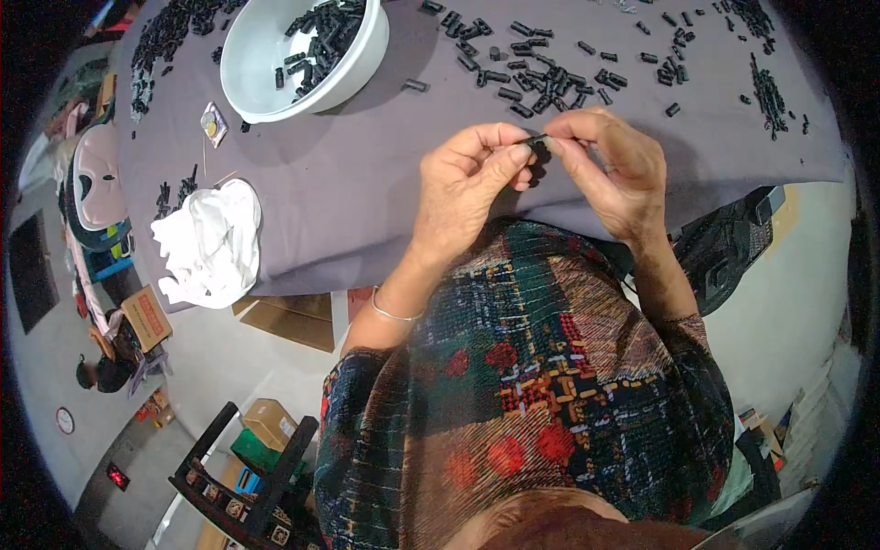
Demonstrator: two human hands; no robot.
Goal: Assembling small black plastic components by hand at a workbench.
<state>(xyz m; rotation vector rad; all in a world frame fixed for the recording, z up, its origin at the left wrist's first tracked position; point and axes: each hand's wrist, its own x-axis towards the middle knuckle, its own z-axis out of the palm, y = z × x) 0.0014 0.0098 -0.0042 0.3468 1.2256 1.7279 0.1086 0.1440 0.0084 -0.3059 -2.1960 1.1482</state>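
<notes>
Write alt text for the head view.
A person's left hand and right hand pinch a small black part over a grey-covered table. Scattered black cylindrical pieces lie beyond; a white bowl with more pieces and a white cloth are at left.

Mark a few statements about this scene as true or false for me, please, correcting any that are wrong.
1. The bare left hand and bare right hand meet at a small, slim black piece. True.
2. The round, white, plastic-looking basin holds short black cylindrical pieces. True.
3. The basin stands to the right of both hands. False: it stands to their left.
4. A crumpled white cloth lies to the left of the left hand. True.
5. The right hand grasps the cloth. False: the cloth lies apart from both hands; the right hand is at the slim black piece.
</notes>
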